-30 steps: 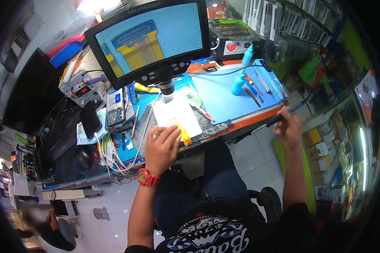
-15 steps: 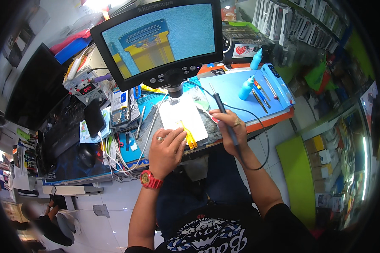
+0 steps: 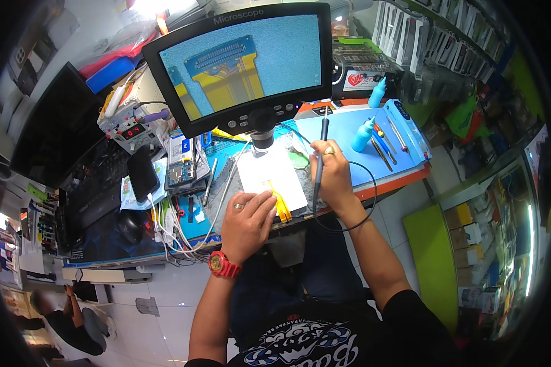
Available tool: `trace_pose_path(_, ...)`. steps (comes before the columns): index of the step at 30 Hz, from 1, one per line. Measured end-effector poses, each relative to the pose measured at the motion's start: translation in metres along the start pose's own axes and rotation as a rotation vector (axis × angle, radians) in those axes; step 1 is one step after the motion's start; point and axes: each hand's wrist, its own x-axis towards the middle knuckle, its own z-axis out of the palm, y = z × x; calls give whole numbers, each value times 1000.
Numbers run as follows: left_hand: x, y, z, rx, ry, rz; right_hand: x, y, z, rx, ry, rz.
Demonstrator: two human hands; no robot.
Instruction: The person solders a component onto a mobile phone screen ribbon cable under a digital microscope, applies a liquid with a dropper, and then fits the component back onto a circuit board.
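Observation:
My left hand (image 3: 249,221), with a red watch on its wrist, holds a yellow flex cable (image 3: 280,207) down on a white plate (image 3: 289,177) with its fingertips. Part of the cable is hidden under the fingers. In my right hand (image 3: 333,174) is a soldering iron (image 3: 324,129) with a black handle, its tip pointing away from me and clear of the cable. Over the plate stands a microscope (image 3: 262,139); on its screen (image 3: 245,61) the yellow cable and its blue connector end appear enlarged.
Two turquoise bottles (image 3: 362,136) and several hand tools (image 3: 382,147) are on the blue mat (image 3: 343,122) at right. Leftward lie a phone (image 3: 142,174), a circuit board (image 3: 181,173), white cables (image 3: 165,235) and a mouse (image 3: 130,226). A power supply (image 3: 128,125) stands behind.
My right hand has moved a little away from me with the soldering iron, now held more upright. A small red-and-white thing by its fingers no longer shows. The left hand stays on the cable.

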Motion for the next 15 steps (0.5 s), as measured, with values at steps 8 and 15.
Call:
trace_pose_path(8,-1,0,0,13,-8,-5,-25,-10,-23,665,1,179)
trace_pose_path(15,-1,1,-1,6,-9,-23,-36,-31,-9,1028,-69,521)
